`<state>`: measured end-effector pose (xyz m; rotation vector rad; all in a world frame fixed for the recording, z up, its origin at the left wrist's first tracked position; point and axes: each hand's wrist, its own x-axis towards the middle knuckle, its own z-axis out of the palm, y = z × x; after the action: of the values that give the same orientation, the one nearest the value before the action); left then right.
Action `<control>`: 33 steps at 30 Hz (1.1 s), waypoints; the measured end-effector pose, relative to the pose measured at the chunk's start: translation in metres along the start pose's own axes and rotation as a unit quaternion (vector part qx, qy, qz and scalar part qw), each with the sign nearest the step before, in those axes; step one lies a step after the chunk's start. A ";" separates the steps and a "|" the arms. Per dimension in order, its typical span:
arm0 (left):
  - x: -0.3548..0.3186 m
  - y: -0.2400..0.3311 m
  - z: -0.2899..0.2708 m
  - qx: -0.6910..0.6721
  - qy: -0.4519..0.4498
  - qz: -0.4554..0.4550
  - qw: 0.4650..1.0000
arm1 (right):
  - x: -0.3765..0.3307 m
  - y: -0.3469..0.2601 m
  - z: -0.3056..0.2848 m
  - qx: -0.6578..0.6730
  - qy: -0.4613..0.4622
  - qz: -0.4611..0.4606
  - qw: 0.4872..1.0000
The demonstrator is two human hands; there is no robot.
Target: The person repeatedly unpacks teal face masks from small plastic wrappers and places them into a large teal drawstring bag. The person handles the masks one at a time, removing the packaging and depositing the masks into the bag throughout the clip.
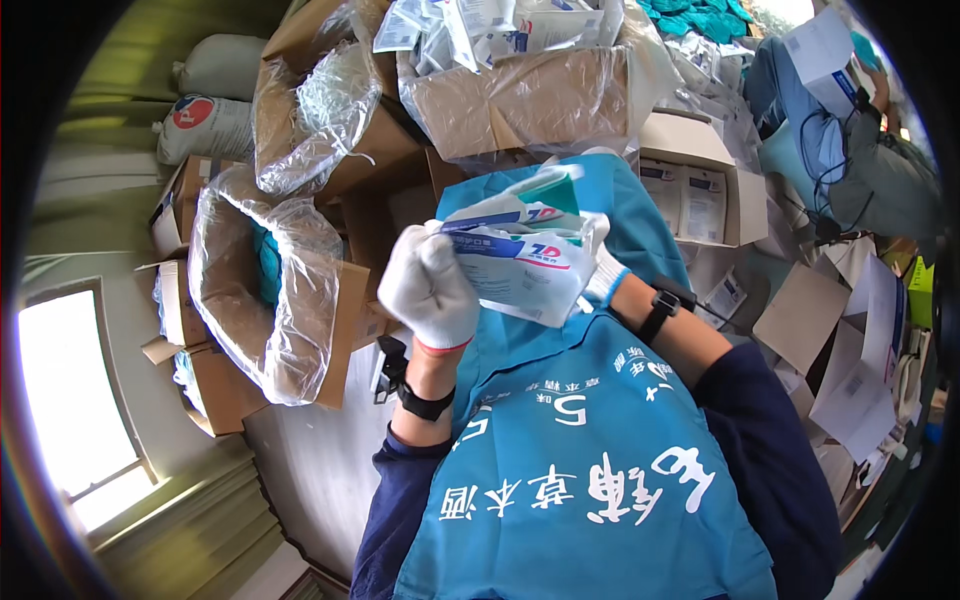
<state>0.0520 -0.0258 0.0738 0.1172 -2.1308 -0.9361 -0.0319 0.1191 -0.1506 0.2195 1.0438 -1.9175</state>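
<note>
Above the person's blue apron (590, 470), held up in the air in front of the chest, sits a small stack of flat white paper-and-film packets with blue and red print (520, 262). Nothing carries the packets but the two hands. The left hand (430, 288), in a white knit glove with a red cuff, is clenched into a fist on the stack's left end, thumb side toward the camera. The right hand (598, 262), also in a white knit glove, grasps the right end from behind, so only its fingers and blue-edged cuff show past the packets.

The stack's long axis runs from left to right between the two grips, tilted slightly down toward the right. Both hands touch it, one at each end, so neither is nearer; the free middle of the packets lies between them.

Beyond the hands stands a brown cardboard box lined with clear plastic and full of similar white packets (520, 70). To the left is another plastic-lined cardboard box (275, 290), holding something teal. To the right, an open white carton of flat packets (695, 185) stands near another person in blue (800, 120).
</note>
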 end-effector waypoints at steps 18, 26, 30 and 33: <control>-0.021 -0.068 0.004 -0.225 -0.026 -0.314 0.922 | -0.099 -0.052 0.023 -0.636 0.092 -0.500 0.580; 0.042 -0.043 -0.015 -0.097 -0.364 -0.101 0.921 | -0.103 -0.087 0.038 -0.667 -0.036 -0.431 0.607; 0.038 -0.050 -0.015 -0.168 -0.176 -0.112 0.963 | -0.106 -0.088 0.034 -0.665 -0.007 -0.400 0.631; 0.049 -0.054 -0.046 -0.130 0.025 -0.144 0.981 | -0.107 -0.087 0.024 -0.695 0.028 -0.393 0.602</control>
<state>0.0386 -0.1099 0.0885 0.3207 -1.9569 -1.3580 -0.0332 0.1888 -0.0289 -1.2660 2.6164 -1.0881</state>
